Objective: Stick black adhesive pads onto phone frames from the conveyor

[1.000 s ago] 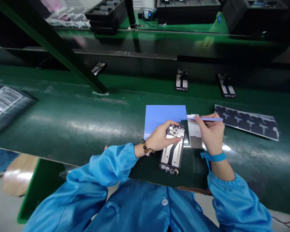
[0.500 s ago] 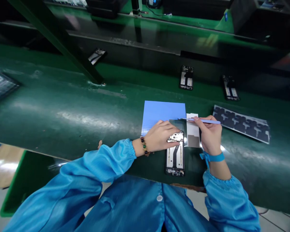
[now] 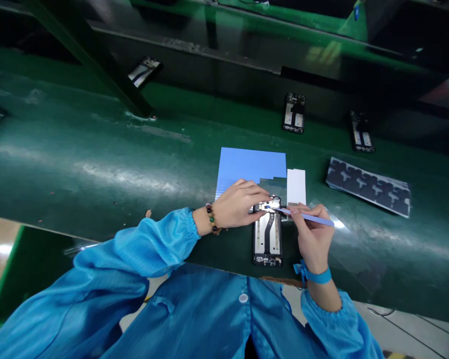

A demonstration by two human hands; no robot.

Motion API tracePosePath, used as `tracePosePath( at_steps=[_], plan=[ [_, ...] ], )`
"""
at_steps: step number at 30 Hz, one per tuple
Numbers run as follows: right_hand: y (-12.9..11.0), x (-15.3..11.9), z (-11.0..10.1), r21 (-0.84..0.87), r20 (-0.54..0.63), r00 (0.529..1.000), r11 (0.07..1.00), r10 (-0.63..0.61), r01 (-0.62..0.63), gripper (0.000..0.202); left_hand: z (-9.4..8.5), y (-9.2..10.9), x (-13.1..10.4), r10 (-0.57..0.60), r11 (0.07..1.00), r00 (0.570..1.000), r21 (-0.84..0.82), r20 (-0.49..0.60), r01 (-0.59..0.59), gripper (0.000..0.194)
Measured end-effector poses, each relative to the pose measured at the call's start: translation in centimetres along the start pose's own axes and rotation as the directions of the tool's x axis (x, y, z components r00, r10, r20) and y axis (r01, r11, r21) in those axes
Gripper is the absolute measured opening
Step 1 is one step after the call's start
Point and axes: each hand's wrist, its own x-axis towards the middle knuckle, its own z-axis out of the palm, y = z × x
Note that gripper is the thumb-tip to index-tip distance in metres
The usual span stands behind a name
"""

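Observation:
An opened phone (image 3: pixel 268 239) lies at the bench's front edge, its white inner plate and circuit board exposed. My left hand (image 3: pixel 239 203) is closed around its upper end, thumb and fingers on either side of the board. In my right hand (image 3: pixel 314 239) is a pair of lavender tweezers (image 3: pixel 310 217), pinched between thumb and fingers. Their tip rests at the phone's upper board, by a small blue spot too small to make out. Behind the phone lie a blue sheet (image 3: pixel 252 162) and a white card (image 3: pixel 296 185), partly overlapped by my right hand.
A stack of sheets with dark cut-out shapes (image 3: pixel 368 187) lies to the right. Further back are two opened phones, one (image 3: pixel 294 113) nearer the middle and another (image 3: pixel 362 132) rightward. A third phone (image 3: pixel 145 71) sits behind the slanted green post (image 3: pixel 97 55). A green bin (image 3: pixel 18 274) stands lower left.
My right hand has moved the tweezers down and left, from above the blue sheet and white card onto the phone's upper board. My left hand stays on the phone. The view has shifted slightly.

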Motion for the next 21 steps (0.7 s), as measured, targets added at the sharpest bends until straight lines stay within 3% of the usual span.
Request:
tracePosePath(
  at_steps=[8, 12, 17, 21],
  plan=[
    [0.2, 0.0, 0.2, -0.051, 0.029, 0.999, 0.998, -0.022, 0.023, 0.03, 0.0, -0.3, -0.1, 0.058, 0.997, 0.998, 0.046, -0.004, -0.058, 0.018],
    [0.1, -0.1, 0.0, -0.039, 0.018, 1.0, 0.999, -0.016, 0.017, 0.03, -0.3, -0.2, -0.2, 0.184, 0.964, 0.983, 0.197, 0.001, -0.181, 0.018],
    [0.0, 1.9, -3.6, -0.054, -0.208, 0.978, 0.998, -0.025, 0.014, 0.035, 0.2, 0.6, 0.2, 0.312, 0.908, 0.95, 0.302, -0.023, -0.291, 0.02],
    [1.1, 4.2, -6.7, -0.077, -0.16, 0.985, 0.993, 0.071, -0.084, 0.04, 1.7, 1.7, 2.1, 0.359, 0.913, 0.932, 0.228, -0.056, -0.338, 0.021]
  ],
)
